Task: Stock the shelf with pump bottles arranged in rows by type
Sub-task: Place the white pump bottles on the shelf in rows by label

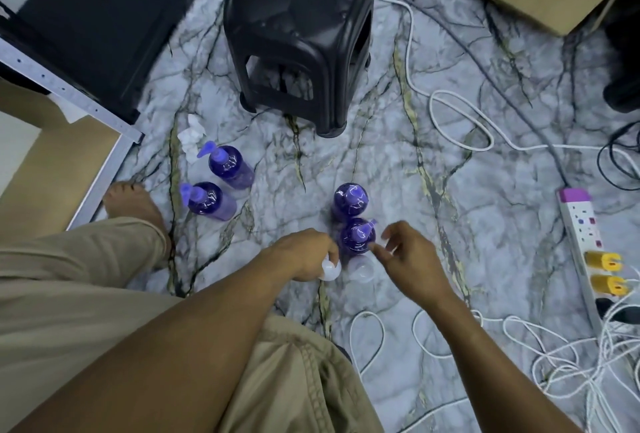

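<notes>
Four purple pump bottles (pixel 231 166) stand on the floor (pixel 450 207) before the black stool (pixel 298 34): two near its front leg, two farther out toward us. Full and glossy, we judge them heavy and slippery, so grip the body, not the pump. Farthest from the stool, our left hand (pixel 304 256) clenches a pale bottle (pixel 329 270). Whether our right hand (pixel 412 259) pinches anything in its half-curled fingers (pixel 393 230) we cannot tell.

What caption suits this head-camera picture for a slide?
Above a marble floor, left hand grips a white bottle; right hand hovers by a purple pump bottle.
</notes>
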Tool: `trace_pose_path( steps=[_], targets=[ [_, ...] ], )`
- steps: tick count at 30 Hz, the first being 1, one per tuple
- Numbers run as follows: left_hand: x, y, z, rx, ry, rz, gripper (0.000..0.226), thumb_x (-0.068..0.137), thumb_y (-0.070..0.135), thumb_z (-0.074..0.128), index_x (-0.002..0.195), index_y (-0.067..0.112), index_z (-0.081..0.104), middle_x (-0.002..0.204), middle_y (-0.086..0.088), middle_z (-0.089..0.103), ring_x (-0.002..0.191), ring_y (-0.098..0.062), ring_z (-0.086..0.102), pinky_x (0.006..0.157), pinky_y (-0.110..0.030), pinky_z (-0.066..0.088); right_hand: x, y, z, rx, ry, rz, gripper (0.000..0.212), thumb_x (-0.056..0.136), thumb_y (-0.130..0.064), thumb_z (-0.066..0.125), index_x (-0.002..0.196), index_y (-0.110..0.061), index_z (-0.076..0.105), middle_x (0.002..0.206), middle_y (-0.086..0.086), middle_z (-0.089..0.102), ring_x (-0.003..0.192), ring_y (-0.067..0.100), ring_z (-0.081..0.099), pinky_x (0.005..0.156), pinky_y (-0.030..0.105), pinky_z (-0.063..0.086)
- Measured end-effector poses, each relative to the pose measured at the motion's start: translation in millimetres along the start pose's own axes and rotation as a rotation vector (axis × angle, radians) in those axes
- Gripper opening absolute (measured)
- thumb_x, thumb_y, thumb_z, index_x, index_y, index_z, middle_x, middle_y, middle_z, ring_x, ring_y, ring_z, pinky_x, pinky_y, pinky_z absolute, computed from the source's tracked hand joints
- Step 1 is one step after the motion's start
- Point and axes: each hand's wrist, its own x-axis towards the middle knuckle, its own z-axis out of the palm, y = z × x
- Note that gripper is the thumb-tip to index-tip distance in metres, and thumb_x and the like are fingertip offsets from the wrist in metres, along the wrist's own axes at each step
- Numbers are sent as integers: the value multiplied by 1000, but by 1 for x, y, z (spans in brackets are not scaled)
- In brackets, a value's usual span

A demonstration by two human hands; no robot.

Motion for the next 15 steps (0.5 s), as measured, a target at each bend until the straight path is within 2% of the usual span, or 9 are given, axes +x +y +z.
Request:
trace_pose_path(
  steps=[2, 4, 6, 8, 10, 15],
  targets=[
    [-2, -1, -1, -6, -6, 6, 38, 90, 13, 61, 120, 36, 66, 131, -2, 57, 111, -26, 59, 93, -44, 54, -17, 10, 11, -38, -132, -1, 27, 84, -49, 72, 103, -35, 59, 84, -13, 61, 80, 11, 59, 80, 39, 51],
    [-6, -1, -1, -4, -14, 12, 36, 89, 16, 63, 119, 36, 66, 130, -3, 57, 111, -27, 59, 93, -44, 53, -29, 14, 23, -181, -261, -61, 43, 84, -52, 69, 123, -41, 55, 97, -13, 62, 92, 14, 58, 86, 38, 47],
    [-11, 0, -1, 10, -7, 24, 31, 86, 18, 67, 112, 36, 66, 128, -3, 59, 108, -27, 60, 91, -43, 54, -34, 12, 32, -361, -287, -129, 47, 87, -45, 68, 130, -39, 50, 105, -9, 64, 100, 20, 58, 87, 38, 43],
    [-18, -1, -4, 19, 16, 31, 27, 83, 18, 71, 100, 37, 62, 123, -2, 61, 104, -27, 61, 87, -42, 55, -31, 7, 35, -463, -226, -175, 33, 89, -35, 66, 121, -33, 57, 105, -6, 66, 102, 24, 58, 83, 38, 39],
    [-28, -3, -10, 20, 53, 28, 27, 81, 18, 73, 95, 34, 56, 119, -1, 60, 101, -26, 61, 83, -40, 56, -28, -2, 32, -526, -182, -214, 24, 87, -32, 68, 111, -31, 64, 102, -6, 67, 100, 26, 57, 80, 38, 36],
    [-72, -16, -34, 35, 232, 40, 32, 81, 28, 78, 95, 33, 51, 113, 4, 54, 104, -24, 56, 75, -34, 44, -25, -36, 15, -484, -176, -295, 19, 84, -47, 70, 101, -38, 68, 97, -11, 65, 95, 19, 56, 78, 35, 31]
  ],
)
